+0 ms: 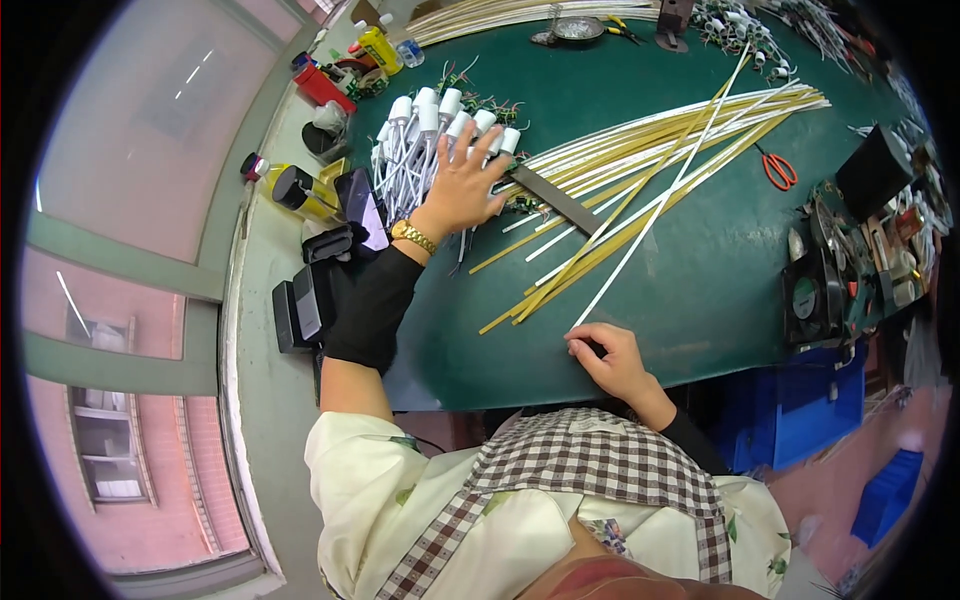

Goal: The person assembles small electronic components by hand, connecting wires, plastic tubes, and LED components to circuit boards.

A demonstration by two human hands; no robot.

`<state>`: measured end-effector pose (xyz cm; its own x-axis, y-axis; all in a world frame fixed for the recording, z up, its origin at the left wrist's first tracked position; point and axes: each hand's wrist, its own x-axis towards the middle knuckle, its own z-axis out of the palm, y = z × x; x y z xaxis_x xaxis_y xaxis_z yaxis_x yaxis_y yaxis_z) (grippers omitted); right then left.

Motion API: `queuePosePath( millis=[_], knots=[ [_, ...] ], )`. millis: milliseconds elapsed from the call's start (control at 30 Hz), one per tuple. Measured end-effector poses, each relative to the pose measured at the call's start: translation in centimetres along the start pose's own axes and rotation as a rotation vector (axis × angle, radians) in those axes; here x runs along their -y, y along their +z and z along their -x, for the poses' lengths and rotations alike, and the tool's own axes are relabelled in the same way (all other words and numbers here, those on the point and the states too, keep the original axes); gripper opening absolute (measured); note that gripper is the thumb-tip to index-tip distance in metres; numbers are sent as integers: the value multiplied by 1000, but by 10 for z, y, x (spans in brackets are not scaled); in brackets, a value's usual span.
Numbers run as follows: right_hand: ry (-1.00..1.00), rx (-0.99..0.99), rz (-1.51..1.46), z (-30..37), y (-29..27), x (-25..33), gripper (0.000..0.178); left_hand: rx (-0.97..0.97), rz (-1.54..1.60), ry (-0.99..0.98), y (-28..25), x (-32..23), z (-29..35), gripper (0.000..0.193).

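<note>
My left hand (463, 190) reaches out with its fingers spread over a bundle of white cylindrical caps (427, 112) with white cables (400, 165). Its fingertips lie over the nearer caps; whether they press on them I cannot tell. Small green circuit boards with thin wires (490, 108) stick out behind the bundle. Near the table's front edge my right hand (612, 362) is closed, thumb and forefinger pinching the near end of a long narrow white strip (655, 208). That strip slants away to the far right, across a fan of white and yellow strips (600, 155).
A flat dark metal bar (558, 200) lies across the strips. Red-handled scissors (778, 171) are to the right, near a black fan-like device (805, 298). A phone (362, 208), bottles (378, 47) and black boxes (300, 305) line the left. Blue bins (820, 410) stand below the table's right edge.
</note>
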<state>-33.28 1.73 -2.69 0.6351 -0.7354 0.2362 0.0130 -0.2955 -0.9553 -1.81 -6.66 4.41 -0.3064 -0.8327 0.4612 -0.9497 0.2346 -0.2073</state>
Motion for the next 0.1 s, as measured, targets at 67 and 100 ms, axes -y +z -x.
queuePosePath(
  millis=[67, 100],
  knots=[
    [28, 30, 20, -3, -2, 3, 12, 281, 2, 139, -4, -6, 3, 45],
    [27, 27, 19, -2, -1, 4, 12, 348, -12, 199, -1, -6, 5, 42]
  ],
)
